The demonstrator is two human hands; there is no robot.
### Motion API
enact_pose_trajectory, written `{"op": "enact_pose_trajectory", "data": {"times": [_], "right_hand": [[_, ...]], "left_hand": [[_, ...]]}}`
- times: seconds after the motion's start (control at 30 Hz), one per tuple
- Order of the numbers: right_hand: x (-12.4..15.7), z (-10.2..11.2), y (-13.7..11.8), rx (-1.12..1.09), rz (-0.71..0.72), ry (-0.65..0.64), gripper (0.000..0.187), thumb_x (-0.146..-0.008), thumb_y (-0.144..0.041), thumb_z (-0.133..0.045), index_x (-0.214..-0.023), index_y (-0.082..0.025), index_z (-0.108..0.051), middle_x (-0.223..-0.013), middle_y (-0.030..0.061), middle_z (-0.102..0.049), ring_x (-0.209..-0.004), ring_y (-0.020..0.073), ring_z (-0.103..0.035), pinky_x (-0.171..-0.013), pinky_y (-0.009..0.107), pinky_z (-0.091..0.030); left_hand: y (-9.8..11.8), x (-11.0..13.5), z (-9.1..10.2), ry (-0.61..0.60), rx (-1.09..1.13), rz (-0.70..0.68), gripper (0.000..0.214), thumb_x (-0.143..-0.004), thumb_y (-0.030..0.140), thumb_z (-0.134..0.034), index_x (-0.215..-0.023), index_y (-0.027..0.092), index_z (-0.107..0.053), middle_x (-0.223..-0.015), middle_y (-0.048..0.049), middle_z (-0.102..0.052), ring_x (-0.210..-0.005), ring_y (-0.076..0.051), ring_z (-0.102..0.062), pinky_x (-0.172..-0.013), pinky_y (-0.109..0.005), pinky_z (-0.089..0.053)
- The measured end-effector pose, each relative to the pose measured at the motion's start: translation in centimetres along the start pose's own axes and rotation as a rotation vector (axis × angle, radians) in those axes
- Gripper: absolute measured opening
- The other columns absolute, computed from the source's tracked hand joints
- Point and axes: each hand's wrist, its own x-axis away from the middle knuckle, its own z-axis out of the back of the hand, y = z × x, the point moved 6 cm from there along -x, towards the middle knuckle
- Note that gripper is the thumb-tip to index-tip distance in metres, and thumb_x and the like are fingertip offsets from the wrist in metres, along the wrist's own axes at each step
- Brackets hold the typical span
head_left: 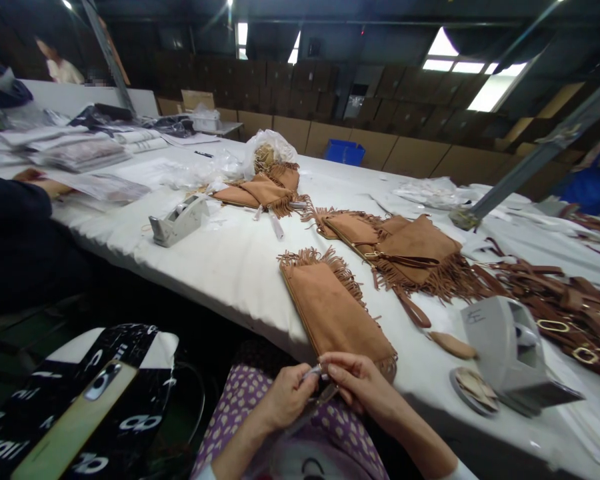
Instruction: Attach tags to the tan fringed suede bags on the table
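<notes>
A tan suede-like pouch (330, 310) with fringe along its far side lies flat at the table's front edge, a zipper running down its left side. My left hand (290, 395) is closed in a pinch at the pouch's near corner, on a small pale, shiny strip (311, 373) that looks like plastic wrap. My right hand (356, 381) meets it there, fingers pinched together at the zipper end and partly over the pouch. What exactly lies between the right fingertips is hidden. Both hands are just above my lap.
More fringed pouches (420, 250) lie behind and to the right. Brown straps with gold rings (575, 300) heap up at right, near a grey tape dispenser (505, 347). Another dispenser (180, 220) stands at left. A phone (75, 427) rests on a black-and-white seat. A co-worker's arm (45, 187) reaches in from the left.
</notes>
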Motion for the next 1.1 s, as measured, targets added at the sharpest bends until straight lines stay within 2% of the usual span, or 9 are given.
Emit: {"op": "enact_pose_trajectory", "data": {"times": [0.1, 0.2, 0.3, 0.4, 0.47, 0.67, 0.8, 0.93, 1.1], "right_hand": [[0.5, -0.1, -0.8, -0.080, -0.018, -0.049, 0.042, -0.081, -0.050, -0.062, -0.103, -0.014, -0.065, -0.048, -0.0080, -0.041, -0.038, 0.0032, -0.025, -0.037, 0.018, -0.016], [0.5, -0.3, -1.4, 0.020, -0.010, -0.054, 0.039, -0.081, -0.048, -0.063, -0.098, -0.013, -0.067, -0.046, -0.0069, -0.043, -0.038, 0.0044, -0.029, -0.037, 0.018, -0.019], [-0.1, -0.6, -1.6, 0.182, 0.061, -0.028, 0.035, -0.080, -0.045, -0.064, -0.092, -0.013, -0.070, -0.056, -0.0016, -0.057, -0.046, 0.0083, -0.044, -0.043, 0.019, -0.033], [-0.7, -1.0, -1.7, 0.300, 0.160, -0.023, 0.029, -0.082, -0.040, -0.061, -0.087, -0.013, -0.071, -0.077, 0.0033, -0.068, -0.070, 0.0155, -0.059, -0.063, 0.023, -0.046], [-1.0, -1.0, -1.5, 0.365, 0.182, -0.007, 0.027, -0.083, -0.038, -0.059, -0.088, -0.014, -0.071, -0.080, 0.0031, -0.069, -0.076, 0.0176, -0.061, -0.069, 0.025, -0.047], [-1.0, -1.0, -1.9, 0.505, 0.184, 0.005, 0.027, -0.083, -0.036, -0.058, -0.094, -0.015, -0.071, -0.084, 0.0028, -0.071, -0.077, 0.0193, -0.062, -0.070, 0.026, -0.047], [-0.6, -1.3, -2.6, 0.499, 0.207, -0.004, 0.024, -0.085, -0.034, -0.055, -0.092, -0.017, -0.071, -0.085, 0.0026, -0.071, -0.078, 0.0189, -0.063, -0.071, 0.026, -0.047], [-0.3, -1.8, -3.2, 0.477, 0.228, -0.034, 0.025, -0.089, -0.034, -0.051, -0.087, -0.017, -0.070, -0.079, 0.0020, -0.070, -0.074, 0.0177, -0.063, -0.069, 0.024, -0.045], [-0.3, -2.0, -3.4, 0.469, 0.220, -0.062, 0.030, -0.091, -0.040, -0.049, -0.088, -0.017, -0.069, -0.078, 0.0021, -0.070, -0.073, 0.0173, -0.062, -0.068, 0.024, -0.044]], "left_hand": [[-0.1, 0.0, 0.1, -0.021, 0.014, 0.019, 0.038, -0.091, 0.045, -0.038, -0.067, 0.017, -0.049, -0.064, 0.0028, -0.046, -0.061, -0.012, -0.041, -0.056, -0.024, -0.030], [-0.1, -0.1, 0.1, -0.035, 0.048, 0.022, 0.039, -0.091, 0.046, -0.039, -0.068, 0.017, -0.050, -0.064, 0.0029, -0.046, -0.060, -0.012, -0.042, -0.056, -0.024, -0.030], [0.2, -0.2, 0.2, -0.045, 0.085, 0.016, 0.037, -0.091, 0.044, -0.040, -0.068, 0.016, -0.050, -0.064, 0.0030, -0.045, -0.060, -0.012, -0.041, -0.056, -0.024, -0.031], [0.3, -0.1, 0.2, -0.043, 0.084, 0.014, 0.035, -0.091, 0.041, -0.040, -0.069, 0.016, -0.051, -0.064, 0.0030, -0.046, -0.060, -0.012, -0.042, -0.055, -0.024, -0.031], [0.3, -0.1, 0.3, -0.035, 0.058, 0.007, 0.033, -0.091, 0.039, -0.040, -0.069, 0.016, -0.051, -0.064, 0.0031, -0.046, -0.060, -0.012, -0.042, -0.055, -0.024, -0.030], [0.3, -0.1, 0.6, -0.006, -0.088, -0.010, 0.031, -0.090, 0.034, -0.039, -0.065, 0.018, -0.047, -0.059, 0.0046, -0.044, -0.056, -0.011, -0.041, -0.055, -0.025, -0.028], [0.8, 0.0, 0.9, -0.008, -0.101, 0.007, 0.032, -0.091, 0.034, -0.036, -0.068, 0.018, -0.052, -0.064, 0.0026, -0.052, -0.062, -0.014, -0.049, -0.059, -0.026, -0.032], [1.4, 0.2, 1.2, -0.021, -0.069, -0.004, 0.046, -0.093, 0.044, -0.024, -0.072, 0.018, -0.056, -0.068, -0.0009, -0.056, -0.067, -0.017, -0.050, -0.063, -0.028, -0.035], [0.8, 0.3, 1.0, -0.037, 0.130, 0.061, 0.077, -0.089, 0.066, -0.002, -0.074, 0.016, -0.059, -0.054, 0.0025, -0.039, -0.051, -0.014, -0.036, -0.051, -0.028, -0.027]]}}
